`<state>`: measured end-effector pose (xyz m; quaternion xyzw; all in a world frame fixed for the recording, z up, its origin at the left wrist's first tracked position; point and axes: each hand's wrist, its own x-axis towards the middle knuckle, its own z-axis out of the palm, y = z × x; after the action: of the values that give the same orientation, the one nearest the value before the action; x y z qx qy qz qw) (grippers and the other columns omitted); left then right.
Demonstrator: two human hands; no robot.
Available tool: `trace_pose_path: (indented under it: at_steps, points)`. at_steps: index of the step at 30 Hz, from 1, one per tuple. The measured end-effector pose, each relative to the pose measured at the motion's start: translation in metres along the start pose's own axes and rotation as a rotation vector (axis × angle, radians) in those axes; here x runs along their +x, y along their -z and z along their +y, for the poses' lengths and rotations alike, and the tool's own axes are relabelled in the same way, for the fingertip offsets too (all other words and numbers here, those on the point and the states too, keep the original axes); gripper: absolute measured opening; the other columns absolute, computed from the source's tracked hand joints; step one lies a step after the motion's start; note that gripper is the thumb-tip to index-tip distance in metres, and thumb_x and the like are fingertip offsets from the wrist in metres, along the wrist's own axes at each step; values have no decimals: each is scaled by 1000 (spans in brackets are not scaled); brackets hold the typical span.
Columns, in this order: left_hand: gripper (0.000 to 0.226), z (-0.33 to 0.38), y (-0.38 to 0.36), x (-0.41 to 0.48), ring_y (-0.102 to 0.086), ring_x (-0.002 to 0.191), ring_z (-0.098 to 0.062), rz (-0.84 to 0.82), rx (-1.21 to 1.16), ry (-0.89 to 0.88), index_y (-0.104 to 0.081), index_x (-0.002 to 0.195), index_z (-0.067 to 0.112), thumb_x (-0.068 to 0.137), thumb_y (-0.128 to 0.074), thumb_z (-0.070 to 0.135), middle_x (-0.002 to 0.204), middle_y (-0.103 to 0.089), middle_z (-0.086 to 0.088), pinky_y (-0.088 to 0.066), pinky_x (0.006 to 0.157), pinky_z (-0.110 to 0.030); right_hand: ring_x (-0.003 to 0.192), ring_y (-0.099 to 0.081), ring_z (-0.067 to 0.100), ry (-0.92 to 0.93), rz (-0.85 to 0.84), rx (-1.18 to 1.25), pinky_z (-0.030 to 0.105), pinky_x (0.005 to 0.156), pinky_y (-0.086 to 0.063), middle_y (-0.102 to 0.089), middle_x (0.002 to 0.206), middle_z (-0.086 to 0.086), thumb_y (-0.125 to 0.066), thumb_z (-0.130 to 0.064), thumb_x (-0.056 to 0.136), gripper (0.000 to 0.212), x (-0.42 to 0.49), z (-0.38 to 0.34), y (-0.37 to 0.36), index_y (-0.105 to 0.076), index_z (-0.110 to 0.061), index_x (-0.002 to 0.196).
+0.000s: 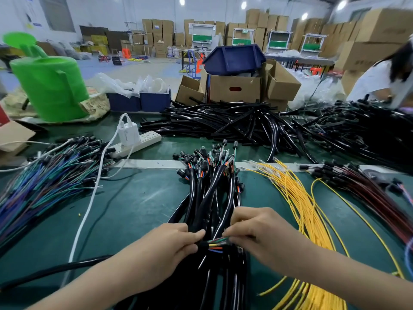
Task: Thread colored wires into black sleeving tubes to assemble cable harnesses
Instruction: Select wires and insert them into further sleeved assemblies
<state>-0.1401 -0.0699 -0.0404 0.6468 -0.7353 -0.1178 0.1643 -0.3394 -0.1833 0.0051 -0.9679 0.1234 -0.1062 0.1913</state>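
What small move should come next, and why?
Probably the right hand pushes the colored wires deeper into the black sleeving tube that the left hand grips: a short stretch of wires shows bare between the two hands.

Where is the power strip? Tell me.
Head view, left of centre on the green table: the power strip lies between the blue-green wire bundle and the black tube pile, a white charger plugged in.

One wide-angle head-worn camera looks forward and down across the green worktop point(134, 209). It sits close above the left hand point(169, 240) and right hand point(261, 233). Distant stacked cardboard boxes point(263, 21) appear bowed, probably by the lens.
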Motion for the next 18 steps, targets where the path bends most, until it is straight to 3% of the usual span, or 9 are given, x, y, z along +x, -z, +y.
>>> trace_pose_path:
  at_steps: [9, 11, 13, 16, 18]
  points:
    - [39, 2, -3, -9, -40, 81, 6, 93, -100, -28, -47, 136, 36, 98, -45, 33, 85, -41, 18, -33, 78, -8, 75, -45, -7, -74, -45, -13, 5, 72, -34, -53, 92, -16, -59, -30, 92, 24, 5, -4, 4, -69, -30, 114]
    - [35, 7, -3, -12, -43, 81, 5, 141, -122, -35, -54, 132, 35, 97, -47, 33, 85, -44, 18, -32, 76, -6, 89, -46, -9, -99, -12, -50, 8, 81, -36, -52, 103, -18, -58, -49, 88, 37, 0, -7, 4, -62, -36, 123]
    - [26, 19, 4, -11, -50, 82, 4, 163, -139, -80, -65, 117, 30, 94, -53, 30, 84, -52, 15, -31, 74, -2, 107, -51, 1, -32, 16, -253, 17, 90, -44, -57, 111, -15, -64, -59, 78, 53, 0, -17, -3, -61, -33, 124]
    - [12, 37, 18, -8, -50, 75, 12, 233, -174, -134, -69, 91, 22, 86, -58, 25, 87, -58, 13, -31, 68, 3, 93, -67, 12, 173, 127, -394, 22, 75, -55, -71, 90, -7, -86, -26, 61, 56, 4, -30, -19, -70, -11, 112]
    - [18, 36, 34, -17, -54, 67, 9, 252, -238, -31, -65, 100, 31, 86, -54, 35, 74, -61, 22, -36, 63, -1, 89, -67, 15, 223, 226, -457, 26, 74, -56, -71, 83, -5, -83, -8, 62, 52, 7, -23, -14, -70, -6, 112]
